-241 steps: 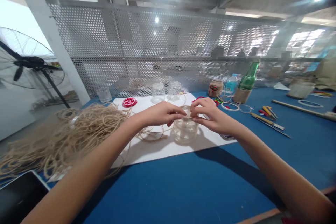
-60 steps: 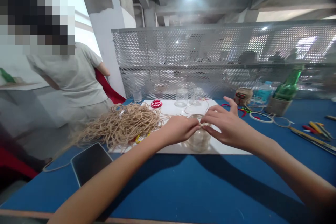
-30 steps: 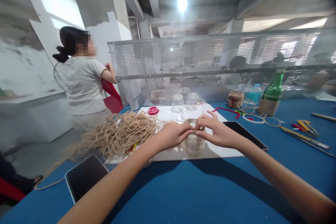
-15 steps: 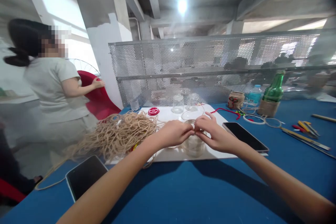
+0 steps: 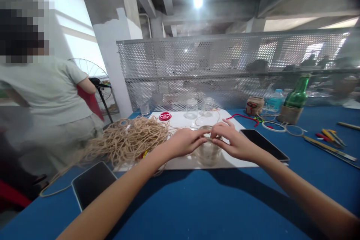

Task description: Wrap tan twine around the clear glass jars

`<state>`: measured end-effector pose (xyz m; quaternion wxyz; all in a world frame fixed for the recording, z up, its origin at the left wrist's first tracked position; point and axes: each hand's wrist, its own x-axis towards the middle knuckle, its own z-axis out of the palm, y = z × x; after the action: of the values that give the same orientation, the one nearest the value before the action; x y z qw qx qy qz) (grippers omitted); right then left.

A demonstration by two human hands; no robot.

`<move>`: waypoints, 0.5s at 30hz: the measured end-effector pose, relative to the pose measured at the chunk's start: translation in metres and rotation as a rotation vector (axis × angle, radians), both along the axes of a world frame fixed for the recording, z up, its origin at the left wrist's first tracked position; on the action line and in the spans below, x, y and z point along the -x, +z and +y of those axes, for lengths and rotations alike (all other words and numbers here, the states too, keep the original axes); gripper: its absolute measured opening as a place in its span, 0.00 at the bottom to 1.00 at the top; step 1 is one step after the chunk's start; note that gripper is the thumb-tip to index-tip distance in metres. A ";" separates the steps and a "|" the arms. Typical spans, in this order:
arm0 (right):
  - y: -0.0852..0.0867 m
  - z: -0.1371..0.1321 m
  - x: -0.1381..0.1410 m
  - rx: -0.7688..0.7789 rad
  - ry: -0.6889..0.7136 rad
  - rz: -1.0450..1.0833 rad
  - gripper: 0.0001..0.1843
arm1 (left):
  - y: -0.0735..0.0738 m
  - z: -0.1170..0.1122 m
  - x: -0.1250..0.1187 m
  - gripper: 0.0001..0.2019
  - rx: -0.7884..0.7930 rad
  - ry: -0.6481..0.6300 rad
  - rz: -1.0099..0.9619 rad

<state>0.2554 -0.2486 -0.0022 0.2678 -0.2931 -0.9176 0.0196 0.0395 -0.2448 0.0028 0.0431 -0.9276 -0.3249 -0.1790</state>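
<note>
A clear glass jar [image 5: 208, 153] stands upright on the white board [image 5: 180, 163] in front of me. My left hand [image 5: 187, 141] is at the left of its mouth, thumb and fingers pinched at the rim. From the right, my right hand [image 5: 229, 138] meets it there, thumb and forefinger closing on the rim and its other fingers raised. A thin tan strand of twine shows between the fingertips along the rim; the fingers partly hide it. A large loose heap of twine [image 5: 137, 138] lies left of my left hand.
Two glass jars [image 5: 191, 108] and a red lid [image 5: 165, 116] are at the back of the board. Phones lie left [image 5: 92, 184] and right [image 5: 266, 144]. Farther right are a green bottle [image 5: 298, 93], a twine-wrapped jar [image 5: 254, 105] and scissors [image 5: 330, 137]. A person [image 5: 42, 93] stands at left.
My fingertips have moved slightly apart along the jar's rim, showing more of the strand. The person at left has moved left and turned away, with the red chair now mostly hidden.
</note>
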 end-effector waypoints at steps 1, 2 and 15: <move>0.000 0.000 0.000 0.003 -0.001 -0.002 0.10 | 0.001 0.000 0.001 0.19 0.009 0.001 -0.004; 0.000 0.000 0.000 0.006 -0.005 -0.008 0.09 | 0.001 0.001 0.001 0.19 0.023 -0.005 -0.012; 0.003 -0.001 -0.007 0.049 0.012 -0.014 0.08 | 0.006 0.006 0.008 0.12 0.114 -0.071 -0.116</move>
<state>0.2628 -0.2492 0.0013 0.2540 -0.2943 -0.9204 0.0415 0.0313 -0.2390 0.0086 -0.0349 -0.9276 -0.3035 -0.2150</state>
